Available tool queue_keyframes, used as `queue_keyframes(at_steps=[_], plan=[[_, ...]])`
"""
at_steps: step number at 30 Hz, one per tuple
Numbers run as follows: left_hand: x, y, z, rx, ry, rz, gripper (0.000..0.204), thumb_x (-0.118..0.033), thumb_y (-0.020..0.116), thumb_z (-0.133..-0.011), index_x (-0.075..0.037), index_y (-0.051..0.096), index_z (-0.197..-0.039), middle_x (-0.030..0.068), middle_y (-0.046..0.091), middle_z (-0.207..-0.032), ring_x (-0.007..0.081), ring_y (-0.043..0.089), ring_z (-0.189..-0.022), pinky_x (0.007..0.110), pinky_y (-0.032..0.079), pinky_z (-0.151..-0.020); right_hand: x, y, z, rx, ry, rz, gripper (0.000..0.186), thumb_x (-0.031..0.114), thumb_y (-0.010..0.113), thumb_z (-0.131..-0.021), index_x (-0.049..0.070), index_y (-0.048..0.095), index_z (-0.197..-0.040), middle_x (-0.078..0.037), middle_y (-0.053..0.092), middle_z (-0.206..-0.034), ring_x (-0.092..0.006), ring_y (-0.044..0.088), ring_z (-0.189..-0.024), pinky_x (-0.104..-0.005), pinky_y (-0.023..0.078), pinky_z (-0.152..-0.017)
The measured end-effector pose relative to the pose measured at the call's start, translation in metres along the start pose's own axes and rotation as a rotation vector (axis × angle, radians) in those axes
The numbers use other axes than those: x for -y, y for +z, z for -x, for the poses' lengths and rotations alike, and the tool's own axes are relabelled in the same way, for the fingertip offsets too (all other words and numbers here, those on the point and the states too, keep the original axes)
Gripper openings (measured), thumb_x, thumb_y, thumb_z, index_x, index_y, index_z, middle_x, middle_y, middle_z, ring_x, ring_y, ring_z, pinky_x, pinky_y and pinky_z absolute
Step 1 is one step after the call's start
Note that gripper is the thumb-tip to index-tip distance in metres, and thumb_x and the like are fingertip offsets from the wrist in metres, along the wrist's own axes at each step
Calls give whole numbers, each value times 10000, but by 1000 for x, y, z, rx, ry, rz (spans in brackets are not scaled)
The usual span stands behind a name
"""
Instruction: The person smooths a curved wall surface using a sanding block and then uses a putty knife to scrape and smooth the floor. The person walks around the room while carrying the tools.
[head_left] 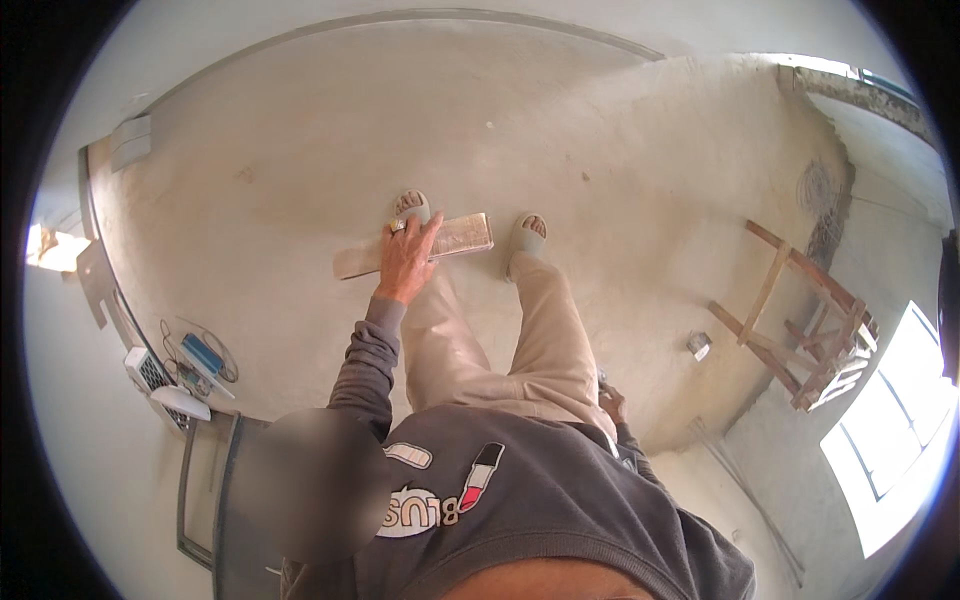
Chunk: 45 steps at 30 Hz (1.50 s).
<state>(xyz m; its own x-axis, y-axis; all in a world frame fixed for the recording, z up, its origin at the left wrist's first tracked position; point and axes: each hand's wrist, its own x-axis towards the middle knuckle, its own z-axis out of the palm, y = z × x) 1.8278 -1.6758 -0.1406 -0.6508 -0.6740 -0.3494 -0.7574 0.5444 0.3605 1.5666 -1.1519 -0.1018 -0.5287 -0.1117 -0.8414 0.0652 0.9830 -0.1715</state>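
Left hand (407,262) clasps long brown block (465,235) near mid-length; a slackened hold could drop it toward left sandal (417,212); right hand (612,404): cannot tell.

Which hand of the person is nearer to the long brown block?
Left. The left hand is on the long brown block, holding it around the middle. The right hand is apart from it, beside the trousers.

We see a long, straight-edged brown block (463,235); we find it held crosswise, right end angled forward.
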Motion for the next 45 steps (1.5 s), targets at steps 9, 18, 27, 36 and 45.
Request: queue_keyframes(at_steps=[9, 18, 27, 36, 45], plan=[[0, 55, -57, -153, 231, 168, 755, -67, 807, -658, -154, 500, -1342, 94, 541, -1111, 294, 549, -1122, 568, 287, -1120, 66, 46, 36, -4, 286, 75, 540, 106, 536, -786, 129, 608, -1321, -42, 589, -680, -140, 550, -486, -308, 470, -420], [-25, 120, -93, -377, -218, 1039, 712, -127, 845, -676, -34, 450, -1261, 126, 537, -1108, 292, 544, -1048, 419, 463, -926, 164, 51, -72, -120, -5, -51, 605, 118, 514, -801, 133, 550, -1405, -36, 547, -704, -117, 510, -496, -304, 449, -445], [-3, 159, -101, -270, -570, 1365, 633, -145, 819, -786, 15, 428, -1259, 97, 528, -1097, 189, 563, -1007, 334, 467, -904, 281, 128, -265, -146, -596, 178, 583, 126, 566, -800, 130, 543, -1383, -247, 650, -1151, -407, 631, -1036, -450, 494, -874], [6, 144, -115, -273, -744, 1466, 696, -87, 826, -764, 40, 416, -1311, 132, 535, -1140, 214, 577, -1028, 341, 464, -924, 379, 242, -371, -191, -626, 328, 550, 150, 557, -834, 170, 546, -1383, -197, 680, -1085, -379, 639, -1010, -492, 494, -880], [10, 140, -120, -204, -680, 1399, 619, -145, 816, -786, 21, 427, -1239, 69, 515, -1004, 140, 539, -876, 285, 479, -791, 390, 309, -418, -303, -602, 261, 592, 122, 554, -828, 178, 507, -1416, -217, 675, -998, -383, 645, -940, -501, 502, -829]])
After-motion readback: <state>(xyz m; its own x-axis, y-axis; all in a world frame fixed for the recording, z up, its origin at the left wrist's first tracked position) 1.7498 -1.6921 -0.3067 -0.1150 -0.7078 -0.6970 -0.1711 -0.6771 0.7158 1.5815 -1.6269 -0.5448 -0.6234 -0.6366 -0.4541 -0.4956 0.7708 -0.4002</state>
